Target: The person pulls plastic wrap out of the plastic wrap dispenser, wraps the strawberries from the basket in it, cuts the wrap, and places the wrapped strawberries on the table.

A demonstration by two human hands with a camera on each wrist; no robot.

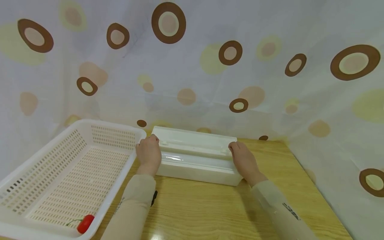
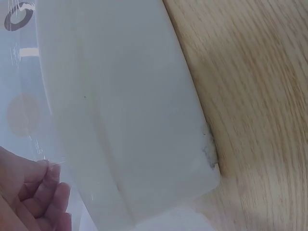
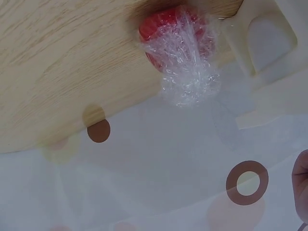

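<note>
White backdrop (image 1: pixel 192 76) with brown-ringed spots hangs behind a wooden surface (image 1: pixel 192 206), where a slotted white basket (image 1: pixel 87 173) sits toward eight o'clock and a long white dispenser (image 1: pixel 198 173) lies at six, just below centre. Clear film (image 2: pixel 29 53) shows at the dispenser, the left hand (image 1: pixel 148 153) at nine o'clock pinching it between thumb and fingers, the right hand (image 1: pixel 244 161) curled nearly closed on it at three. Near the dispenser rests a film-wrapped red item (image 3: pixel 180 53), at one o'clock in the right-wrist view, and a small green-stemmed red fruit (image 1: pixel 85 224) lies at the basket's five o'clock corner.
</note>
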